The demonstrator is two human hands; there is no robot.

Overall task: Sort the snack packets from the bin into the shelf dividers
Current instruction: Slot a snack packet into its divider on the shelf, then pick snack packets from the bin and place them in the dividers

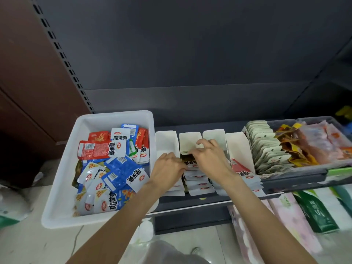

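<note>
A white bin [62, 168] at the left holds several red, blue and white snack packets [114, 168]. To its right, white cardboard dividers [238, 147] stand in a row on the dark shelf [190, 202]. Both hands meet over the second divider [190, 140], which has a stack of packets [198, 183]. My left hand [167, 168] rests at the stack's left side with fingers on the top dark packet [188, 160]. My right hand [209, 155] pinches that packet's upper edge. Red packets [242, 171] lie in the fourth divider.
Further right on the shelf stand a row of pale upright packets [266, 147] and trays of orange and pink snacks [314, 145]. Tissue packs [297, 212] lie on the level below. A brown wall panel [28, 73] and the floor are at the left.
</note>
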